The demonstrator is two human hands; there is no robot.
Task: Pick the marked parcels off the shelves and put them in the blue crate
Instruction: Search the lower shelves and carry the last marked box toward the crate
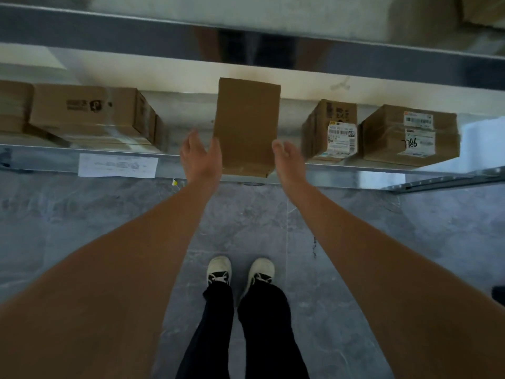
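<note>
A plain brown cardboard parcel (247, 124) stands in the middle of the lower shelf (382, 169), its near end jutting over the shelf's front edge. My left hand (200, 157) is at the parcel's left side, fingers spread and thumb touching its near left edge. My right hand (289, 160) is just to the right of the parcel with fingers straight; whether it touches is unclear. No mark shows on the parcel's top face. The blue crate is out of view.
Left of the parcel lie stacked brown boxes (90, 113). To its right stand a labelled box (334, 129) and a box marked 7786 (410, 135). A paper sheet (117, 165) hangs on the shelf front. An upper shelf beam (109, 31) runs overhead. My feet stand on grey floor tiles.
</note>
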